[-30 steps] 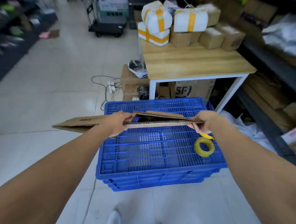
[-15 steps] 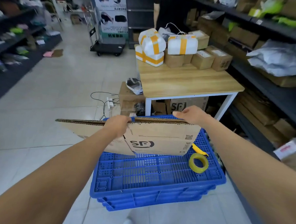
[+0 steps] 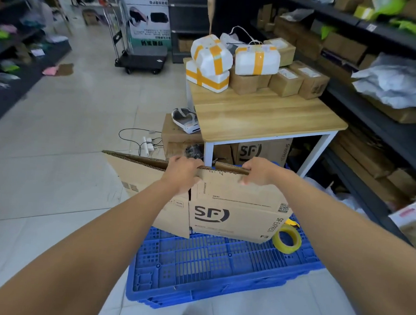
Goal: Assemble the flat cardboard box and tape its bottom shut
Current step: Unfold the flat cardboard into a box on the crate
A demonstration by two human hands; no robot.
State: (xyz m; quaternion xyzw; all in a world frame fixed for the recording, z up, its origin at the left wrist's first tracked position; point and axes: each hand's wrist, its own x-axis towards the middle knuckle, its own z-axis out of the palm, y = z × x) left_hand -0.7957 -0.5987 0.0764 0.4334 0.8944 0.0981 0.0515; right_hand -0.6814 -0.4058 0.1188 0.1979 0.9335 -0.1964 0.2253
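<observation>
Gripping one flat brown cardboard box [image 3: 233, 211] by its top edge, I have both hands, left [image 3: 180, 174] and right [image 3: 258, 170], closed on it; one yellow tape roll [image 3: 287, 238] lies on stacked blue plastic crates [image 3: 208, 265].

Flat box held upright, tape roll beside it

The box [image 3: 233, 214] is brown corrugated cardboard, still collapsed flat, standing on edge in the middle of the frame with its printed face toward the camera: a black "SF" logo, "SF EXPRESS" down the right side, a QR code at upper right. Its top edge is slightly parted, showing the fluted layers; a flap reaches out to the left, and a slit runs down between two lower flaps. The tape [image 3: 287, 239], a yellowish translucent roll, lies just right of the box's lower right corner, tilted, with a yellow scrap behind it.
</observation>
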